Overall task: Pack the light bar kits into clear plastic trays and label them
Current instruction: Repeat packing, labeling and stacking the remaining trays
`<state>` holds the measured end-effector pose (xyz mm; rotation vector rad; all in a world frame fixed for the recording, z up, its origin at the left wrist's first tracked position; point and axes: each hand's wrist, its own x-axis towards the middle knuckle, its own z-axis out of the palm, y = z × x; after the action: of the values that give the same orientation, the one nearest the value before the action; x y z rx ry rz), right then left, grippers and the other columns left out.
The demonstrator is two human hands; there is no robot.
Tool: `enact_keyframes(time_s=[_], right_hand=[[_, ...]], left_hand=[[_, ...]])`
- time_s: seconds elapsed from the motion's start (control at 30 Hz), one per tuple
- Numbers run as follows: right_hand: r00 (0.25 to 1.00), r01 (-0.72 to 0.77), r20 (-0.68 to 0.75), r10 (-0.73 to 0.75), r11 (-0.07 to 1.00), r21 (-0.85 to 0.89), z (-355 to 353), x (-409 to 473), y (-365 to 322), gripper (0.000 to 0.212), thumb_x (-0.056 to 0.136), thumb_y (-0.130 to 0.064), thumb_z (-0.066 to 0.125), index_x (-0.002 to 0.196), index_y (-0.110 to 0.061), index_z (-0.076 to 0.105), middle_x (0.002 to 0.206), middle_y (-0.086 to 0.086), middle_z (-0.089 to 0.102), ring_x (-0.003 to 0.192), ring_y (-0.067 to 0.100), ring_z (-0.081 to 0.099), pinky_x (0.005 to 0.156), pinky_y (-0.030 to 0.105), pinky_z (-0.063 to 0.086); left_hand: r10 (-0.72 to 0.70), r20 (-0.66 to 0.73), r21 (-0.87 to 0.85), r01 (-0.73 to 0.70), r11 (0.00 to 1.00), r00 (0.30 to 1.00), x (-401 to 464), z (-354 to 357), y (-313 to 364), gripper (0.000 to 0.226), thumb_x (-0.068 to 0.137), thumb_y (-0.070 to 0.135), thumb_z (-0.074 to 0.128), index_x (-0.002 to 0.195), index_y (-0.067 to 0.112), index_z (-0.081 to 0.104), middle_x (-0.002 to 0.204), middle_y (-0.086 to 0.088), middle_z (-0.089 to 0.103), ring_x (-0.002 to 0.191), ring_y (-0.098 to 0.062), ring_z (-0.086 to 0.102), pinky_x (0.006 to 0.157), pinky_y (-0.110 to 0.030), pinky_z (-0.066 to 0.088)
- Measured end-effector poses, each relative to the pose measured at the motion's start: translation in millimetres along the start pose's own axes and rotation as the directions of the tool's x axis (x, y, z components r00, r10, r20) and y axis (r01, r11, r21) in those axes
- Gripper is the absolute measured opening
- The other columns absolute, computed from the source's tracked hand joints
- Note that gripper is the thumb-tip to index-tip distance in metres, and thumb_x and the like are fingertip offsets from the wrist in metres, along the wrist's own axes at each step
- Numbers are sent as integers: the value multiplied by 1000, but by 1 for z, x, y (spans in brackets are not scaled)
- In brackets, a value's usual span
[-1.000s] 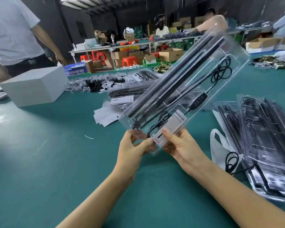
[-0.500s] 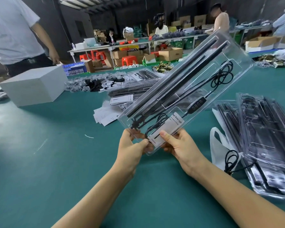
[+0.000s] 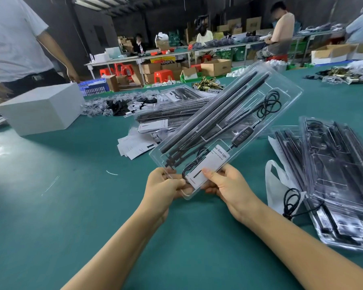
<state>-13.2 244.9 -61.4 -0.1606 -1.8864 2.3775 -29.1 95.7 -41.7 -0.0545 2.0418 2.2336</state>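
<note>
Because the clear tray (image 3: pixel 285 97) looks light and flexible, left hand (image 3: pixel 162 186) and right hand (image 3: pixel 231 188) pinch its near end, thumbs on top.

bare green table (image 3: pixel 61 216) left, packed trays (image 3: pixel 340 181) crowding right

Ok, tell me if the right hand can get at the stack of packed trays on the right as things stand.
Probably yes, once freed. The right hand and left hand both grip the clear tray held above the table. The stack of packed trays lies just to its right, with nothing in between.
</note>
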Motion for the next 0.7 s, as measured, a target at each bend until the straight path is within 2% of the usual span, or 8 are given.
enact_keyframes(time_s=[0.2,0.4,0.47,0.57,0.63,0.7], right_hand=[[1000,-6,0,6,1000,13,0,-1,-1,12,93,-17,60,103,-10,58,91,7,71,64,8,67,57,21,51],[997,-40,61,37,998,58,-1,-1,-6,32,89,-12,65,117,-5,50,109,14,69,94,28,69,77,39,59],[999,-16,53,12,997,80,-1,-1,-7,34,89,-10,64,119,-7,48,110,13,68,94,27,69,74,37,59],[999,19,23,-22,988,153,-1,0,-7,33,89,-8,62,119,-9,48,109,13,68,88,21,70,63,28,56],[1000,14,15,-17,983,183,-2,2,-6,32,89,-8,62,118,-10,48,109,14,67,88,22,71,65,28,56],[1000,-3,25,-2,983,183,-2,4,-3,31,89,-9,62,117,-11,48,110,15,67,92,26,70,70,34,57]], left_hand=[[-12,0,-34,12,999,1000,2,0,2,23,84,-15,57,101,-3,50,83,-20,63,55,-21,66,51,-26,54],[14,41,-60,-12,998,999,2,2,-2,26,83,-16,57,102,-1,48,68,-13,67,58,-24,67,54,-30,55],[31,61,-110,-24,994,998,0,2,-3,24,85,-14,58,103,-1,50,73,-11,70,63,-24,69,57,-29,56],[52,109,-134,-37,990,993,-1,4,-5,21,88,-5,60,107,-1,54,91,-16,70,78,-26,70,67,-29,57],[34,119,-104,-22,994,992,-2,5,-4,22,87,-1,64,108,-4,56,100,-21,69,87,-29,70,71,-28,57],[-24,118,-82,34,996,993,-2,6,-2,15,86,0,66,97,-9,60,97,-24,70,83,-27,70,68,-25,57]])
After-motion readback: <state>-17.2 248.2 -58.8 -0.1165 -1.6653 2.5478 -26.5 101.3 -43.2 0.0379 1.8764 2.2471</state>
